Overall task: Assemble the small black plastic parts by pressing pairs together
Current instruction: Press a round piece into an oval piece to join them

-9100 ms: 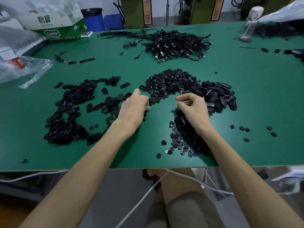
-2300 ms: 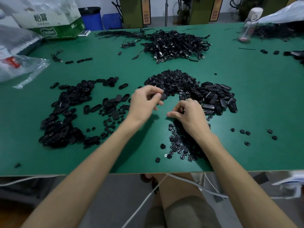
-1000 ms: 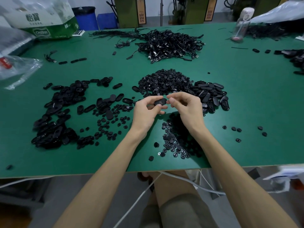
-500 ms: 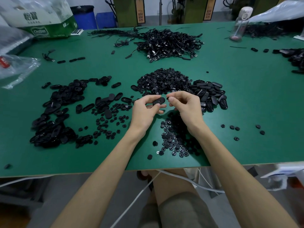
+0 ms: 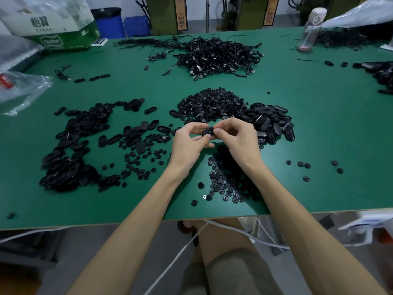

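— Hands first: where do they stand?
— Both are raised just above the bench [image 5: 323, 133], near its middle, and they meet at the fingertips. The left hand [image 5: 188, 145] pinches a black oval part [image 5: 207, 132] by its left end, between thumb and fingers. The right hand [image 5: 237, 138] pinches the right end with curled fingers.
— Which way does the part lie?
— Its long axis runs roughly left to right, along the bench's front edge, with the right end tipped a little higher. A face with an opening is turned up toward the camera. Whether a round piece already sits in it cannot be told.
— What lies round about?
— Small round pieces [image 5: 225, 182] are scattered under the right wrist, toward the front edge. Behind the hands is a heap of small parts [image 5: 212, 103], with oval shells [image 5: 272, 122] touching it on the right. A spread of oval parts [image 5: 72, 145] lies toward the left edge. A tangle of cables [image 5: 219, 56] sits near the far edge, a bottle [image 5: 311, 28] toward the far right corner and a carton [image 5: 61, 28] at the far left corner.
— And against a couple of seconds ago?
— Then the hands were apart: the left hovered by the heap and the right was down at the round pieces. Half a second ago they already held the part as they do now, at nearly the same tilt.
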{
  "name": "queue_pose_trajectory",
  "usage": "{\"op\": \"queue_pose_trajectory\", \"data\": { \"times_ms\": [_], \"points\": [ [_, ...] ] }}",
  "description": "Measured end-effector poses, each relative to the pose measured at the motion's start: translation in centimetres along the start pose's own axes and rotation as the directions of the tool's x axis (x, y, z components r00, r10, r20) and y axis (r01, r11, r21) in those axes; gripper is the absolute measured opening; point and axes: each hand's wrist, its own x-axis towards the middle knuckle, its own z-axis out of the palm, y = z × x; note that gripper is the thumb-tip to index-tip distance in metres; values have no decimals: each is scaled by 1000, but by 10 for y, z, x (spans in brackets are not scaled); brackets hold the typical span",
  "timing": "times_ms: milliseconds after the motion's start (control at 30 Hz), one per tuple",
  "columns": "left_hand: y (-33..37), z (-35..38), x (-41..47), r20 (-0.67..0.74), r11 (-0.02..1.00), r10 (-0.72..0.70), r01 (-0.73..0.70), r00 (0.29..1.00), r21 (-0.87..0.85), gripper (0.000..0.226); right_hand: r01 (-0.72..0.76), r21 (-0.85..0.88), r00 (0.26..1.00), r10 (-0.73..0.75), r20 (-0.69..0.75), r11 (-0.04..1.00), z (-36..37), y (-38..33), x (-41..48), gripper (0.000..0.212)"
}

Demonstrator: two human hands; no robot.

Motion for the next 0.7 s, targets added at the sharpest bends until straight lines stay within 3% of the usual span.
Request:
{"op": "queue_pose_trajectory", "data": {
  "times_ms": [333, 467, 700],
  "points": [
    [2, 2, -1, 59, 999, 22, -20, 998, -30, 21, 10, -57, 1000, -10, 9, 998, 0, -3, 0, 5],
    [2, 1, 0, 52, 999, 11, -9, 999, -48, 23, 86, -138, 996, -90, -20, 987, 2, -4, -2, 6],
    [-1, -3, 2, -66, 992, -27, 19, 997, -124, 20, 214, -244, 974, -188, 122, 946, 8, -6, -5, 20]
  ]
}}
